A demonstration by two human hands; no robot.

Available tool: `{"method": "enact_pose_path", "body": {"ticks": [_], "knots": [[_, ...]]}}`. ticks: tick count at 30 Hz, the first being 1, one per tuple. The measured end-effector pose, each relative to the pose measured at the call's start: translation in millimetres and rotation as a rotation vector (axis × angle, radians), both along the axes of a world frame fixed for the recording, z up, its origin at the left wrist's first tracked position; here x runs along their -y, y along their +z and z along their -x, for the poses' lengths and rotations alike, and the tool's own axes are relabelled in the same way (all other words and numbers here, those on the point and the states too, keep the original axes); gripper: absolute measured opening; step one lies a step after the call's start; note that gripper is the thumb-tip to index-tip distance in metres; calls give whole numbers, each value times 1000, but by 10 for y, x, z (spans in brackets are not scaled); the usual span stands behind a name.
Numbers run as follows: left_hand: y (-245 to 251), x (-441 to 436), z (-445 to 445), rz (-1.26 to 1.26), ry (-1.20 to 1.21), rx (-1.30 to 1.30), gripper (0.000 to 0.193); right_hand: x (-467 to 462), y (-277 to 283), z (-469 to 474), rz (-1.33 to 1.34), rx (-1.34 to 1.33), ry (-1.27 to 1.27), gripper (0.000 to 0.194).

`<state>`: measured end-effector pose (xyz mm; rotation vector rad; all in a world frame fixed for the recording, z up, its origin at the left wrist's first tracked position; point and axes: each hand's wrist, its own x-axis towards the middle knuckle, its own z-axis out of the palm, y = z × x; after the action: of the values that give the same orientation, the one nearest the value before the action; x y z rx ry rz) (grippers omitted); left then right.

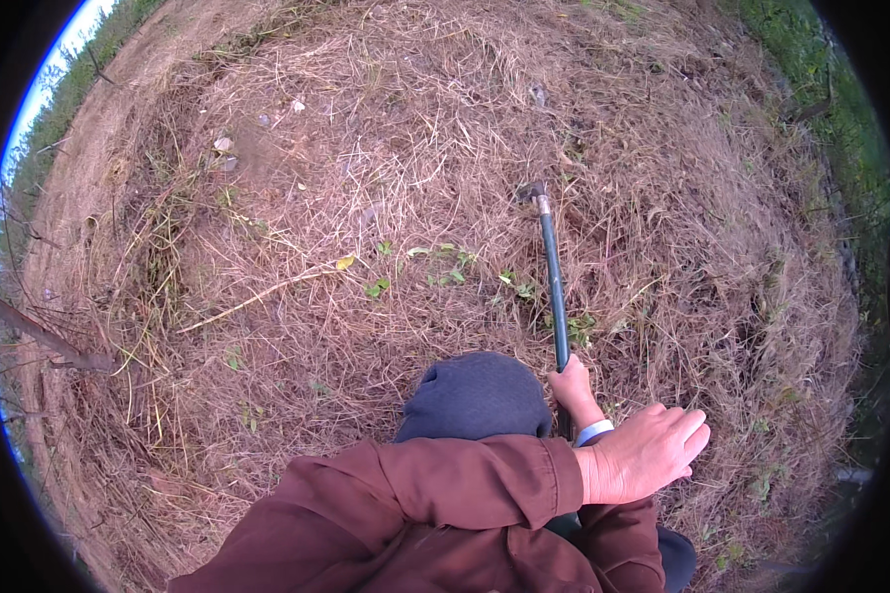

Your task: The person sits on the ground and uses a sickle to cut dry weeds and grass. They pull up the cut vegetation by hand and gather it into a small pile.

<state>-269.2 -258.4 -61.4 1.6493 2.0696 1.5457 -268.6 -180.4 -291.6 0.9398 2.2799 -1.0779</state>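
My right hand (575,387) grips the lower end of a long-handled hand tool (554,282). Its handle is blue-green and runs forward from my fist, over dry grass. At the far end, a dark metal head (531,193) juts to the left, low among the stalks; whether it is a hoe or a sickle blade is unclear. My left arm crosses my body, so my left hand (641,454) lies over my right forearm, back up and fingers bent. The palm is hidden, and I cannot tell whether it holds anything.
Dry cut grass (415,148) covers the ground. Small green leafy plants (374,287) grow ahead of my bent knee (478,396). A bare branch (44,333) sticks in from the left. Pale stones or scraps (224,144) lie at upper left. Green bushes (853,148) line the right edge.
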Motion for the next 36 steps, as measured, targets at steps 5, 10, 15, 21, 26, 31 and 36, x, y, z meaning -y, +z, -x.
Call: {"method": "enact_pose_path", "body": {"ticks": [5, 10, 15, 21, 26, 31, 36], "knots": [[-13, -70, -155, -12, -37, 17, 37, 208, 233, -1361, -331, 25, 80, 25], [3, -131, -254, -52, -87, 43, 36, 131, 768, -1901, -154, 92, 6, 25], [0, -122, -275, -7, -92, 17, 35, -60, 1137, -1645, -95, 67, -3, 24], [-40, -125, -140, -37, -12, 5, 35, 57, 677, -75, -179, -149, 123, 26], [-14, -163, -60, -86, 77, 34, 35, 543, 134, 342, -68, -222, 244, 32], [-30, -183, -125, -59, 65, 38, 35, 411, 150, -567, -63, -114, 226, 28], [-57, -148, -132, -34, 56, 40, 34, 156, 696, -1507, -44, 24, 123, 24]]}}
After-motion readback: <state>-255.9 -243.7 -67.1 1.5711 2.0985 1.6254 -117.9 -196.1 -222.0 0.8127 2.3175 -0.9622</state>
